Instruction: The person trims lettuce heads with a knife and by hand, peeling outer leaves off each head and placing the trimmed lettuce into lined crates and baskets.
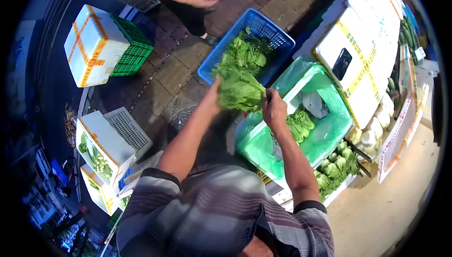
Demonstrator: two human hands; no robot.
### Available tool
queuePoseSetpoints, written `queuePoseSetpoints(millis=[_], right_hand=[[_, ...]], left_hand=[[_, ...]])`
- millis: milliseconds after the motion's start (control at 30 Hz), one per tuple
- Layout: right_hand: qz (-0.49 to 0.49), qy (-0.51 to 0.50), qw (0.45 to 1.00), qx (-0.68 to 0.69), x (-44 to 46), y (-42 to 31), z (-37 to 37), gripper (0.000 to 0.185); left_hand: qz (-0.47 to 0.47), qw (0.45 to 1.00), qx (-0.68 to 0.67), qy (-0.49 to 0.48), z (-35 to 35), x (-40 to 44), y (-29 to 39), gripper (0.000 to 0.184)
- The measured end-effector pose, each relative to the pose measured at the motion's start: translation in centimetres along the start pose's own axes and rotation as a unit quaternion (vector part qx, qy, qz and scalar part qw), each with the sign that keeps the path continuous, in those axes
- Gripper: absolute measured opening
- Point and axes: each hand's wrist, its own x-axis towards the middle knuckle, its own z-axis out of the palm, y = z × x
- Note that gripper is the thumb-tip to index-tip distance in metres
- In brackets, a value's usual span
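Left hand holding lettuce, right apparently closed

The lettuce looks ruffled, the crate plastic, the liner glossy, crinkled plastic, the paving rough.

Bare forearms stretched forward, we hold our left hand and right hand apart, the right tightly curled.

Here's a grey shirt, striped in muted purple and white, short sleeves ringed with black cuffs, a dark placket down the front
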Motion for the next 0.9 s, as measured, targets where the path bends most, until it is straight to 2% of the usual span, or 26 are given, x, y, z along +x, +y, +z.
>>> queuePoseSetpoints(millis=[33,133,167,267,300,400,433,533,567,667,700,800,833,867,900], right_hand=[[0.018,-0.004,1.000,0.008,-0.1,-0.2,0.0,0.021],[0.146,0.007,0.984,0.100,0.2,-0.5,0.4,0.015],[0.215,-0.011,0.961,0.174,0.3,-1.0,0.1,0.021],[0.242,-0.003,0.924,0.295,0.0,2.4,2.3,0.027],[0.298,-0.011,0.877,0.376,1.1,-0.6,0.3,0.037],[0.320,-0.041,0.882,0.344,1.2,-0.3,0.0,0.047],[0.348,-0.108,0.862,0.353,1.1,-0.2,-0.3,0.054],[0.347,-0.146,0.833,0.404,0.8,-1.6,-0.5,0.054],[0.340,-0.146,0.806,0.461,0.8,-1.1,0.0,0.056],[0.330,-0.082,0.828,0.446,0.9,-0.1,0.7,0.054],[0.338,-0.047,0.819,0.462,1.3,-1.1,0.1,0.048],[0.300,0.025,0.821,0.485,1.2,-2.2,-0.2,0.044],[0.304,0.033,0.837,0.454,1.2,-3.1,-0.8,0.041],[0.210,0.092,0.880,0.417,0.5,-1.9,1.0,0.044],[0.159,0.107,0.930,0.313,0.3,-2.0,1.1,0.046]], left_hand=[[0.014,1.000,0.008,-0.003,-0.5,0.4,-0.2,0.056],[0.057,0.998,0.021,-0.013,-2.3,1.5,-0.9,0.054],[0.071,0.997,0.018,-0.016,-3.2,1.9,-1.1,0.053],[0.142,0.989,0.015,-0.041,-4.8,2.2,-1.1,0.051],[0.161,0.985,0.007,-0.063,-5.2,2.4,-1.1,0.051],[0.199,0.977,0.000,-0.081,-4.7,2.0,-0.9,0.050],[0.209,0.975,0.005,-0.077,-4.2,1.7,-0.8,0.050],[0.221,0.971,0.024,-0.083,-3.5,1.8,-0.5,0.052],[0.229,0.969,0.038,-0.079,-3.4,2.4,-0.4,0.054],[0.251,0.962,0.089,-0.052,-2.0,3.3,0.7,0.061],[0.258,0.959,0.108,-0.041,-1.3,3.4,1.2,0.064],[0.362,0.900,0.187,-0.153,-0.3,3.6,3.1,0.069],[0.382,0.888,0.256,0.006,-1.0,3.4,2.9,0.070],[0.320,0.929,0.184,-0.027,-1.6,3.3,2.0,0.071],[0.254,0.959,0.112,-0.058,-1.7,2.4,1.0,0.072]])
